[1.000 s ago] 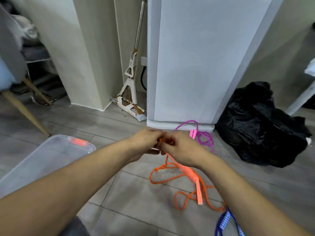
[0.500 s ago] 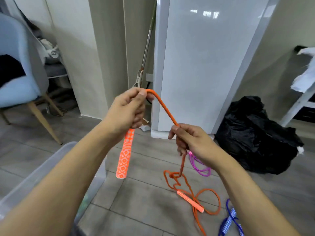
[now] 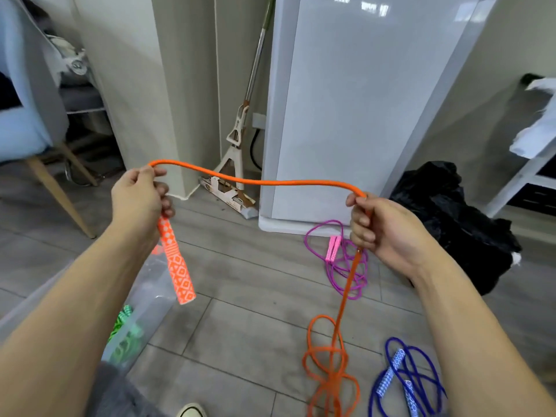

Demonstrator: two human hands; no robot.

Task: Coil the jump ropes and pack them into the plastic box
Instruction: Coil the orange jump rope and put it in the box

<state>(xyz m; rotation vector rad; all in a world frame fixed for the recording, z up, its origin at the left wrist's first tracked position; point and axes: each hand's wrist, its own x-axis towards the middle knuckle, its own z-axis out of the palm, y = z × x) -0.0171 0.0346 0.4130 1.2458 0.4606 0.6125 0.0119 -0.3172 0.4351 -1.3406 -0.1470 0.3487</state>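
The clear plastic box [image 3: 150, 284] sits below the left hand's grip, a green jump rope [image 3: 125, 332] already lying inside it, so one rope looks packed. The orange jump rope [image 3: 255, 180] is only being started: the left hand [image 3: 138, 197] curls round the top of its patterned handle [image 3: 176, 266], which hangs beneath the fist, and the right hand [image 3: 379, 227] pinches the cord, a span stretched between them and the rest trailing to a loose heap on the floor below. The blue jump rope [image 3: 406, 377] and the purple jump rope [image 3: 343, 257], under and just beyond the right grip, lie uncoiled and untouched.
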